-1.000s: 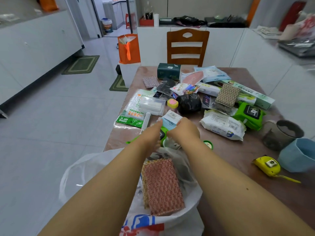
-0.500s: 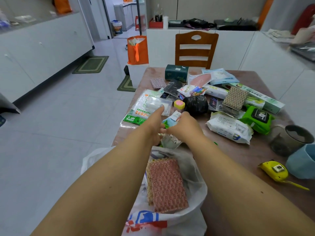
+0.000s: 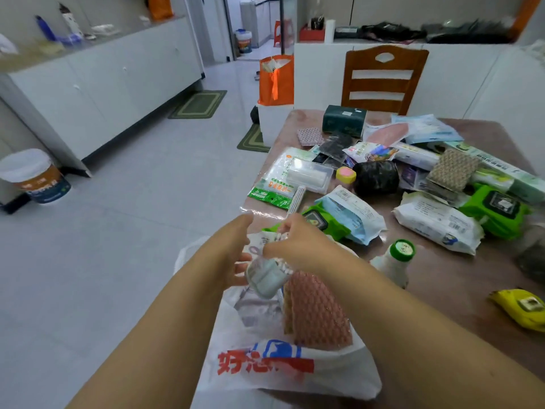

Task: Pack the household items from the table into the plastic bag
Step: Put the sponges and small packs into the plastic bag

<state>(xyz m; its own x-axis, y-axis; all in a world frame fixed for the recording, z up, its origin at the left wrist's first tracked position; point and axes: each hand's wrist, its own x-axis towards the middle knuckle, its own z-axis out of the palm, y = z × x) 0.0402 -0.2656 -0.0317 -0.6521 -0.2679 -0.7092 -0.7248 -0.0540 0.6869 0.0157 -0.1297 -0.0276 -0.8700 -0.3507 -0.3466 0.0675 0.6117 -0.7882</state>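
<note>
A white plastic bag [image 3: 283, 367] with red and blue print lies open at the table's near edge. A pink scouring sponge [image 3: 317, 311] stands inside it. Just above the bag's mouth hangs a small clear pack [image 3: 265, 277] with pale contents. My right hand [image 3: 298, 246] pinches the pack's top. My left hand [image 3: 236, 255] is beside the pack with fingers spread, touching its side. Beyond the hands, household items cover the brown table [image 3: 448, 290]: a white bottle with green cap [image 3: 393, 262], a blue-white pouch [image 3: 351, 215] and a white wipes pack [image 3: 436, 224].
Further back lie a green wipes pack [image 3: 498, 211], a black roll [image 3: 374, 177], a clear box [image 3: 308, 177] and a dark green tissue box [image 3: 343, 119]. A yellow tape measure [image 3: 522, 312] sits at the right. A wooden chair [image 3: 383, 78] stands behind the table, and an orange bag [image 3: 275, 79] to its left.
Both hands came back from the pile toward me. The small clear pack, lifted off the table, now hangs over the bag's mouth. The bottle with the green cap is now uncovered.
</note>
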